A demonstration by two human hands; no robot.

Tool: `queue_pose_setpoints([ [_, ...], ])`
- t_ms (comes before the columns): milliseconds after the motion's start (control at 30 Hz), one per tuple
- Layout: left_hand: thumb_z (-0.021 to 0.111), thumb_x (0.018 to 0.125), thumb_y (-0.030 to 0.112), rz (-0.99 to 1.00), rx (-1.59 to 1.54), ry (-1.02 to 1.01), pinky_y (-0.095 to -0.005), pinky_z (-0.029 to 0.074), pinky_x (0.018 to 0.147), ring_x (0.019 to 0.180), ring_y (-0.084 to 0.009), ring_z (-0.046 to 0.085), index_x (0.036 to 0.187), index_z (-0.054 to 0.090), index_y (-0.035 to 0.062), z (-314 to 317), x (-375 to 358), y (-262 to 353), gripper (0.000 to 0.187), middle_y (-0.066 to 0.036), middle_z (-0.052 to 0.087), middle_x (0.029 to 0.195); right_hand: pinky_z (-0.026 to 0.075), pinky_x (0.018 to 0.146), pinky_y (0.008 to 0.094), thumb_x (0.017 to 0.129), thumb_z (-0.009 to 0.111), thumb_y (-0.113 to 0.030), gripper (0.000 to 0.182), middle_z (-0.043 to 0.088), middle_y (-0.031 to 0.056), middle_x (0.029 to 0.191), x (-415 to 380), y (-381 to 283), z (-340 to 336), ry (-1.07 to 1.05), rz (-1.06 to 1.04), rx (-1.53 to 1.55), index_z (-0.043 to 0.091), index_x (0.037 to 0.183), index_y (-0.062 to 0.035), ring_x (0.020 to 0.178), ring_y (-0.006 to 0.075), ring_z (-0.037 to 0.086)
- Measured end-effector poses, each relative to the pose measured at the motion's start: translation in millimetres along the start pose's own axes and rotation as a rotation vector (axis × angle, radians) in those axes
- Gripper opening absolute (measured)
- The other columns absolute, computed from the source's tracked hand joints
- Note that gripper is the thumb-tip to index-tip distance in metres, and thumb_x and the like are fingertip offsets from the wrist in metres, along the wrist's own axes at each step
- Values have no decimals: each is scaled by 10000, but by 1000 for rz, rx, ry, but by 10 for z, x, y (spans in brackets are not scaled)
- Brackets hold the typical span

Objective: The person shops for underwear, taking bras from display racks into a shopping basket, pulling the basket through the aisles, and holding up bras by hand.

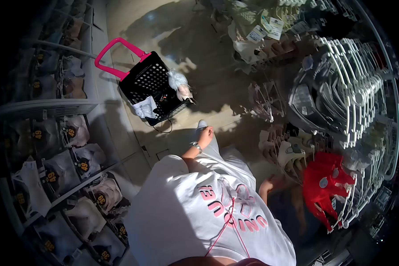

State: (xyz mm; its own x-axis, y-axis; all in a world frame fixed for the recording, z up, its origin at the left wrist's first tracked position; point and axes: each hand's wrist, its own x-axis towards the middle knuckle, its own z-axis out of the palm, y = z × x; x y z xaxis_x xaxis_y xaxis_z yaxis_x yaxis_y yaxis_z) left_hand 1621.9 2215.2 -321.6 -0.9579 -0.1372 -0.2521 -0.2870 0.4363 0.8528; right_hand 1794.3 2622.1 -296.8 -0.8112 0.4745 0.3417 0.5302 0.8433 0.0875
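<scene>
My left hand (pixel 205 137) hangs in front of my white shirt (pixel 173 208), a watch (pixel 196 146) on its wrist. Its fingers are curled in, and nothing shows in them. Ahead of it on the floor stands a black shopping basket (pixel 144 80) with a pink handle (pixel 103 55). A white packet (pixel 145 107) and a clear plastic bag (pixel 178 80) lie at its open side. My right hand (pixel 270 183) is low at my right side, in shadow near the hanging bras; its fingers are too dark to make out.
At left, shelves (pixel 53 106) hold bras in compartments with number tags. To the right, a rack carries grey bras (pixel 303 99) on white hangers (pixel 348 88), with red garments (pixel 323 181) nearer me. Pale floor (pixel 195 53) runs between them.
</scene>
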Motion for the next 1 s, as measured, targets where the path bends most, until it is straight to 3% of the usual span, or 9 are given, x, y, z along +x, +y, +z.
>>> queue_pose_setpoints([
  [67,574,863,106,-38,-33,45,-343,509,636,721,-275,652,977,607,42,-178,257,-532,135,-148,655,806,322,1020,454,836,627,-92,509,448,270,1278,-20,-497,-68,-901,346,364,418,1269,78,1202,390,414],
  [167,566,880,128,-158,-176,142,-328,504,679,749,-234,647,942,612,25,-402,723,-1092,129,-145,659,823,335,995,461,748,695,-80,611,410,250,1285,441,-1746,-573,-534,-174,461,394,1264,48,1191,407,403],
  [233,507,898,27,-226,-192,198,-255,478,710,745,-139,594,944,570,-10,-606,1067,-1230,87,-63,617,809,356,970,468,742,703,-99,639,385,237,1300,458,-2229,-269,-641,-292,453,373,1276,21,1178,409,405],
  [367,568,879,72,-272,-92,310,-260,470,703,754,-126,554,954,564,9,-1335,2165,-1379,98,-33,591,817,453,869,422,817,652,-110,374,530,214,1108,132,-3014,401,-1085,70,714,508,1127,44,1018,343,542],
  [433,679,800,98,-199,14,414,-318,476,749,795,-209,579,1058,504,-17,-1598,2663,-1436,332,-116,599,898,480,815,402,841,640,-121,286,568,188,1031,-97,-3308,180,-1144,241,1051,557,1080,12,934,312,581],
  [500,767,737,159,-200,97,436,-400,447,893,1003,-326,567,1208,431,-22,-1817,3113,-1582,606,-214,570,1115,469,846,416,842,637,-159,308,562,180,1059,26,-3570,-381,-1191,-156,761,562,1115,-38,974,329,568],
  [600,805,670,339,-273,579,392,-463,381,976,1181,-387,444,1315,372,-17,-2009,3606,-1761,855,-216,502,1256,449,896,416,815,652,-236,373,556,178,1113,-68,-3428,-585,-1137,-462,455,569,1134,-63,1049,361,539],
  [833,727,707,503,-495,647,-9,-544,393,945,1174,-355,483,1210,538,103,-2201,3971,-1943,670,-109,532,1278,491,825,393,834,628,-225,252,651,177,960,-374,-2434,-332,-1171,108,311,648,991,-29,937,330,621],
  [1000,694,733,532,-489,704,-66,-540,405,928,1169,-348,500,1140,582,76,-2229,3932,-1812,621,-127,557,1243,507,750,394,851,611,-227,223,662,192,920,-391,-2428,-90,-1227,66,348,645,970,-42,868,346,645],
])
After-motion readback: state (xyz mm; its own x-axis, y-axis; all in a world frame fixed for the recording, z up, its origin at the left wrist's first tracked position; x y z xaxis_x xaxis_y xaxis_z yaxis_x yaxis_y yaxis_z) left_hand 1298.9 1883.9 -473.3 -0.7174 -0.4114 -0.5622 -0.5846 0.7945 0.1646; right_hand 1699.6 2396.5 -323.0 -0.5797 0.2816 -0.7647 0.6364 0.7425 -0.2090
